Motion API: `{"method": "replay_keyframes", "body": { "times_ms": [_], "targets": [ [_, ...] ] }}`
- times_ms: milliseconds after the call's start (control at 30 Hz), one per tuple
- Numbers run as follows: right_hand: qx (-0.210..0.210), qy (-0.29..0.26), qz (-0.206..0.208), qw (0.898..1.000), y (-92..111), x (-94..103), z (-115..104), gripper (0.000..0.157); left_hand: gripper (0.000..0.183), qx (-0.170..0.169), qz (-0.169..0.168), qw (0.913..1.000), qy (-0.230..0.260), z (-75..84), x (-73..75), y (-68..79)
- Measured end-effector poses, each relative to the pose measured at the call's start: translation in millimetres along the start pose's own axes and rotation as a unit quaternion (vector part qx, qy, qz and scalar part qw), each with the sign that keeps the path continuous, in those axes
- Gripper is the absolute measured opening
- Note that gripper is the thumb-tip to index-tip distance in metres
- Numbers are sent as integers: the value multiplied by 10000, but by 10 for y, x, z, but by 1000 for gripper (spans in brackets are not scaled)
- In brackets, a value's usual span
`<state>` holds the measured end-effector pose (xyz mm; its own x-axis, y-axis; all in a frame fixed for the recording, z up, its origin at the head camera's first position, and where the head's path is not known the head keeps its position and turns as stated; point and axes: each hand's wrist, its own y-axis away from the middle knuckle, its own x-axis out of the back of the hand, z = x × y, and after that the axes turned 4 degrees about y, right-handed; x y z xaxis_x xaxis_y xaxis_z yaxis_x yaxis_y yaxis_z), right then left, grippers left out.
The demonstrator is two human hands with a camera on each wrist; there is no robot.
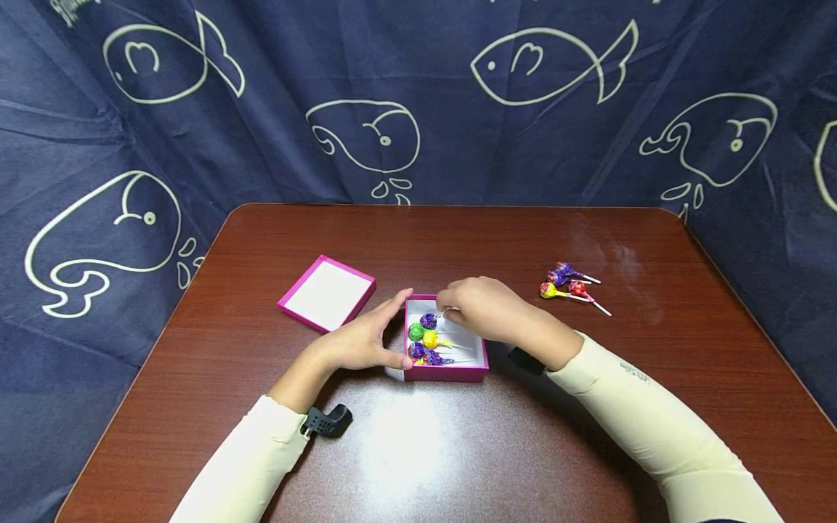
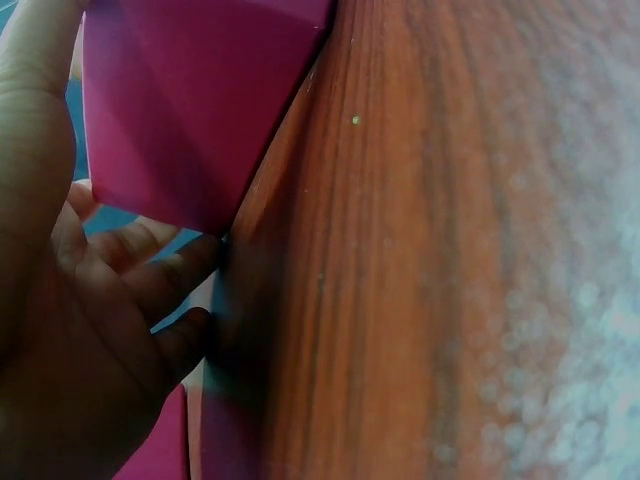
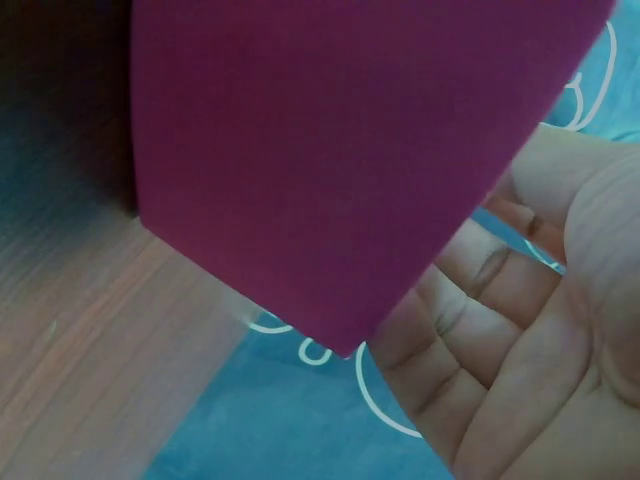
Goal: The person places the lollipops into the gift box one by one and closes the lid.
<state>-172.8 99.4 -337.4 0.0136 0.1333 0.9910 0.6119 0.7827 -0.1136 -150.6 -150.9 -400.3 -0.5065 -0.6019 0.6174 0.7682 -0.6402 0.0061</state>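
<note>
A pink box (image 1: 447,373) with a white inside stands on the table with several wrapped lollipops in it: a green one (image 1: 415,332), a yellow one (image 1: 430,339) and purple ones toward its left wall. My left hand (image 1: 360,340) is spread along the left side of the box, thumb by the near corner and fingers toward the far one. From above, my right hand (image 1: 487,309) reaches over the far right part of the box. Its fingertips pinch the stick end of a purple lollipop (image 1: 428,321). In the right wrist view, the box wall (image 3: 330,150) hides the fingertips.
A pink lid (image 1: 327,294) with a white inside lies at the back left, beyond my left hand. Several more lollipops (image 1: 569,280), purple, yellow and red, lie in a loose group on the right of the brown table (image 1: 445,240). A dark blue cloth (image 1: 445,145) hangs behind.
</note>
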Motion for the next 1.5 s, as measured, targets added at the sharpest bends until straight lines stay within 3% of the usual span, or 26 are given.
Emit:
{"method": "replay_keyframes", "body": {
  "times_ms": [200,567,700,800,1000,1133,1300,1500],
  "targets": [
    [30,352,-71,9994,-5,-39,-19,18,116,39,-1,10000,-3,4,3,4],
    [-79,519,-315,9981,-27,-124,-62,11,116,108,-42,9999,61,7,-4,-7],
    [-101,321,-332,9989,-22,-104,-53,11,116,139,-56,9998,123,2,-9,-6],
    [-66,104,-120,9999,-5,-70,-50,14,116,160,-81,9998,109,0,-10,0],
    [178,-894,332,9953,10,-17,-69,14,116,194,-64,9998,73,17,1,4],
    [182,-1196,125,9926,-14,-55,-93,17,116,179,-53,9998,83,19,2,9],
    [-46,-1018,-326,9943,-33,-128,-104,20,116,218,-76,9997,93,20,-5,12],
    [-32,-920,-663,9935,-59,-160,-94,22,116,248,-82,9996,79,24,5,8]
  ]
}}
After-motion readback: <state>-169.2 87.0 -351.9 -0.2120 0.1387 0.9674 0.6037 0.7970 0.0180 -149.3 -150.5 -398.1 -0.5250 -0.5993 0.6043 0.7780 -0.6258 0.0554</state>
